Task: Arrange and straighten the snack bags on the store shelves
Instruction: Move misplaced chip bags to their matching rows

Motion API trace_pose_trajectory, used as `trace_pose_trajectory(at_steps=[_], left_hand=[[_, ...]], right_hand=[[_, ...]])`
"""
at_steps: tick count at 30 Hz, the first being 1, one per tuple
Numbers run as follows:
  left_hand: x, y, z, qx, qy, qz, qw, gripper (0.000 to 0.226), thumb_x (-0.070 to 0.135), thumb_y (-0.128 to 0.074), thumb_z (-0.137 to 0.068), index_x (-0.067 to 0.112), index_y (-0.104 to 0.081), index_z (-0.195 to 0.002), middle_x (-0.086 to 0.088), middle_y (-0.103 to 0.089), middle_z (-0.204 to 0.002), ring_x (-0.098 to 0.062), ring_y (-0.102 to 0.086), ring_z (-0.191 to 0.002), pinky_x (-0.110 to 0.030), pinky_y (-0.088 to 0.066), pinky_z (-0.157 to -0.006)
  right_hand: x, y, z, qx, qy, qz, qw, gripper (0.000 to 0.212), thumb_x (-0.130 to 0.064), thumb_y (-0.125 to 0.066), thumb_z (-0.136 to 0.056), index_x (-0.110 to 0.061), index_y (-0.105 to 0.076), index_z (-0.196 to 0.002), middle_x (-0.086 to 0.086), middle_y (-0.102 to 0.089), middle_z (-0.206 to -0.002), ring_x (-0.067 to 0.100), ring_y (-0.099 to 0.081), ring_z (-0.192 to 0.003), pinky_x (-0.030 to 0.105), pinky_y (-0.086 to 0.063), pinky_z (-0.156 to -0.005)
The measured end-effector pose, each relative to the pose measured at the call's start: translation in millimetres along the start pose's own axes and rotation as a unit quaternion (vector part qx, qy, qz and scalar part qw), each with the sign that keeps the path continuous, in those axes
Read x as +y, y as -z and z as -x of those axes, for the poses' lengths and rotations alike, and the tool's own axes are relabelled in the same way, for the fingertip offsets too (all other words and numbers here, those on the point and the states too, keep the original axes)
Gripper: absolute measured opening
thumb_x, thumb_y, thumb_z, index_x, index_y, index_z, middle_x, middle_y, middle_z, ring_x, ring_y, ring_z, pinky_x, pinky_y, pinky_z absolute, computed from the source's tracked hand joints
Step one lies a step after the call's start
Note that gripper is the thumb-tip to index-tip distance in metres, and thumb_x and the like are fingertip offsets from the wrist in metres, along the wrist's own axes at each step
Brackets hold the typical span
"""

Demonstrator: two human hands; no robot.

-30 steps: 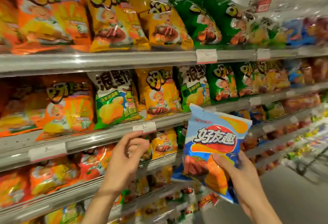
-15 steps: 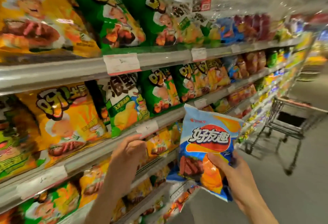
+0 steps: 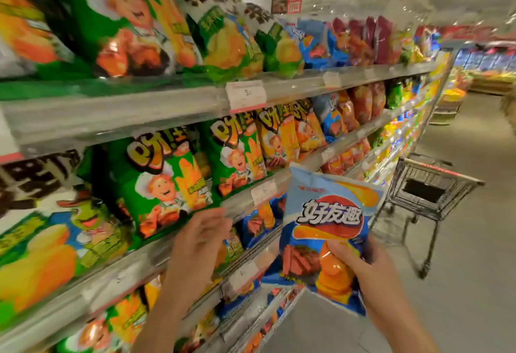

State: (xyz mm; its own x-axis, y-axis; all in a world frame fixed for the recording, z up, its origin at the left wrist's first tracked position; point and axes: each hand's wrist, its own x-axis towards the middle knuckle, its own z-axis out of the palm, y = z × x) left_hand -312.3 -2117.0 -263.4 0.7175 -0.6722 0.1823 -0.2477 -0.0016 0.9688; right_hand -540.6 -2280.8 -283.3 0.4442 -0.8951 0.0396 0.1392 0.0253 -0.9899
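Here the right hand [image 3: 371, 271] grips a light-blue chip bag [image 3: 326, 229] by its lower half, upright, just off the shelf edge [image 3: 156, 249]. Left hand [image 3: 198, 243] at that edge, fingers curled; grip indeterminate. Shopping cart [image 3: 424, 193] down the aisle.

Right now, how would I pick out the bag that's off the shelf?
Start at the long shelves on the left and come toward the aisle. There the right hand grips a light-blue snack bag, the only one held in the air.
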Motion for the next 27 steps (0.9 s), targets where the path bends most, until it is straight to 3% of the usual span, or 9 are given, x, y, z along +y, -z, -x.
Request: trace_pose_trajectory(at_steps=[4, 8, 11, 15, 21, 24, 27], left_hand=[[-5, -42, -26, 0.021, 0.011, -0.001, 1.0, 0.016, 0.038, -0.065, -0.096, 0.039, -0.067, -0.111, 0.021, -0.071, -0.103, 0.004, -0.067, -0.097, -0.027, -0.051, -0.089], [-2, -100, -60, 0.064, 0.016, 0.031, 0.997, 0.016, 0.019, -0.07, -0.088, 0.025, -0.073, -0.103, 0.005, -0.076, -0.094, -0.015, -0.073, -0.091, -0.03, -0.056, -0.081], [5, -155, -79, 0.076, 0.034, 0.031, 0.996, 0.014, 0.027, -0.07, -0.087, 0.026, -0.073, -0.101, 0.011, -0.076, -0.095, -0.008, -0.071, -0.09, -0.029, -0.052, -0.081], [22, -222, -103, 0.094, 0.044, 0.027, 0.994, 0.013, 0.022, -0.068, -0.095, 0.024, -0.072, -0.107, 0.009, -0.076, -0.098, 0.0, -0.071, -0.088, -0.03, -0.053, -0.088], [31, -286, -147, 0.11, 0.045, 0.002, 0.993, 0.012, 0.029, -0.067, -0.095, 0.033, -0.072, -0.105, 0.01, -0.076, -0.103, -0.009, -0.071, -0.1, -0.032, -0.053, -0.089], [35, -306, -176, 0.125, 0.038, 0.0, 0.991, 0.011, 0.031, -0.069, -0.092, 0.037, -0.073, -0.102, 0.01, -0.075, -0.103, -0.011, -0.069, -0.103, -0.037, -0.053, -0.096], [39, -317, -204, 0.129, 0.01, 0.004, 0.992, 0.015, 0.035, -0.068, -0.093, 0.036, -0.071, -0.107, 0.012, -0.073, -0.106, -0.012, -0.069, -0.104, -0.04, -0.053, -0.097]], right_hand=[[8, 29, -51, -0.017, -0.01, -0.016, 1.0, 0.072, -0.045, -0.094, -0.056, -0.029, -0.067, -0.121, -0.001, -0.078, -0.11, 0.026, -0.076, -0.099, 0.057, -0.058, -0.092], [11, 69, -112, -0.03, -0.025, -0.024, 0.999, 0.092, -0.062, -0.097, -0.033, -0.033, -0.07, -0.116, -0.001, -0.078, -0.111, 0.026, -0.075, -0.101, 0.053, -0.058, -0.09], [7, 111, -161, -0.056, -0.037, -0.029, 0.997, 0.089, -0.059, -0.097, -0.041, -0.033, -0.068, -0.121, 0.001, -0.077, -0.112, 0.031, -0.074, -0.099, 0.054, -0.059, -0.085], [-1, 166, -223, -0.085, -0.059, -0.035, 0.994, 0.081, -0.048, -0.098, -0.054, -0.027, -0.067, -0.126, 0.003, -0.075, -0.106, 0.031, -0.069, -0.087, 0.045, -0.055, -0.075], [0, 215, -305, -0.114, -0.085, -0.025, 0.989, 0.083, -0.051, -0.097, -0.055, -0.025, -0.065, -0.127, 0.002, -0.065, -0.096, 0.024, -0.058, -0.073, 0.041, -0.05, -0.07], [-4, 222, -342, -0.125, -0.073, -0.021, 0.989, 0.078, -0.045, -0.098, -0.055, -0.027, -0.067, -0.125, 0.003, -0.076, -0.108, 0.032, -0.072, -0.092, 0.051, -0.059, -0.08], [-12, 219, -374, -0.125, -0.055, -0.006, 0.991, 0.088, -0.054, -0.098, -0.049, -0.031, -0.065, -0.127, 0.004, -0.075, -0.119, 0.031, -0.073, -0.104, 0.058, -0.058, -0.089]])
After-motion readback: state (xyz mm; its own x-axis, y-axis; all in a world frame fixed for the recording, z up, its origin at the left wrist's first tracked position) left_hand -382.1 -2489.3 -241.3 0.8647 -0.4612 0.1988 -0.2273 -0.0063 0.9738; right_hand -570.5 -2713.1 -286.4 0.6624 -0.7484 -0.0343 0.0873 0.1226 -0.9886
